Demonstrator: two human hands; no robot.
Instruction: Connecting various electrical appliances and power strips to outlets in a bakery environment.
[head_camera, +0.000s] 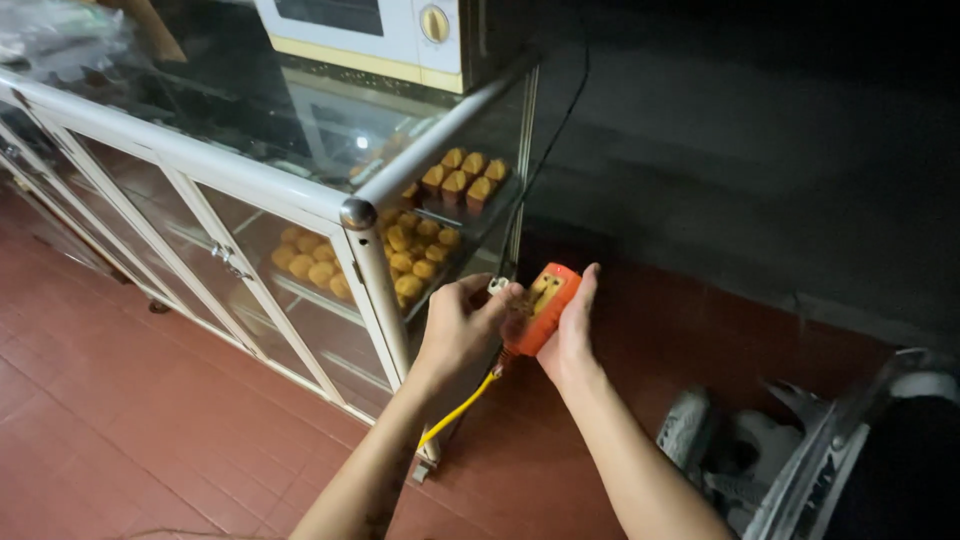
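Note:
My right hand (574, 330) holds an orange extension socket block (545, 306) with a yellow cable (458, 410) hanging from its lower end. My left hand (462, 323) is closed around a white plug (497, 286) pressed against the block's face. A black cord (548, 140) runs up from near the plug along the corner of the glass cabinet toward the small oven on top. Both hands meet just right of the cabinet's metal corner post.
A glass display cabinet (357, 213) with metal frame holds trays of yellow cakes (412, 252) on its shelves. A white and cream oven (395, 35) stands on top. Red tiled floor (120, 420) lies below. A scooter's front (800, 450) stands at lower right. Dark pavement lies beyond.

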